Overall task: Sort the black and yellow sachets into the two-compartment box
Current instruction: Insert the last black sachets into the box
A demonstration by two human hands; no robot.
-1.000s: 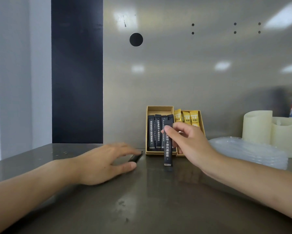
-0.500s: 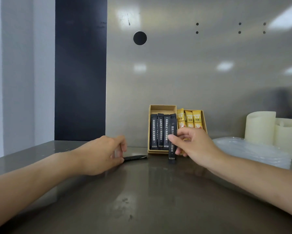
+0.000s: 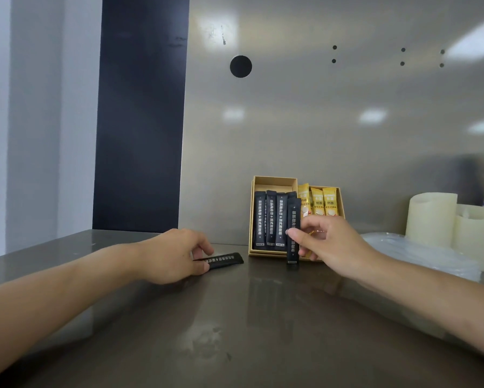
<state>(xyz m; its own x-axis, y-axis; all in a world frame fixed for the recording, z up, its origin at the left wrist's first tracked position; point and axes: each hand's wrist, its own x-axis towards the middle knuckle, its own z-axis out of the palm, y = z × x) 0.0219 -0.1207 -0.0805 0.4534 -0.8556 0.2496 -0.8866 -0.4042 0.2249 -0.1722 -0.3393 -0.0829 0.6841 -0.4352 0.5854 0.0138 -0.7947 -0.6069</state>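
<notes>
On the worktop: two hands, two black sachets.
The box sits at the back edge. The right hand still pinches the upright black sachet before it, and the left hand has now closed thumb and fingers on the flat black sachet.

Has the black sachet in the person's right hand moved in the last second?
Yes. Against the box, the black sachet pinched by the right hand has shifted slightly right and farther back, now fronting the divider.
</notes>
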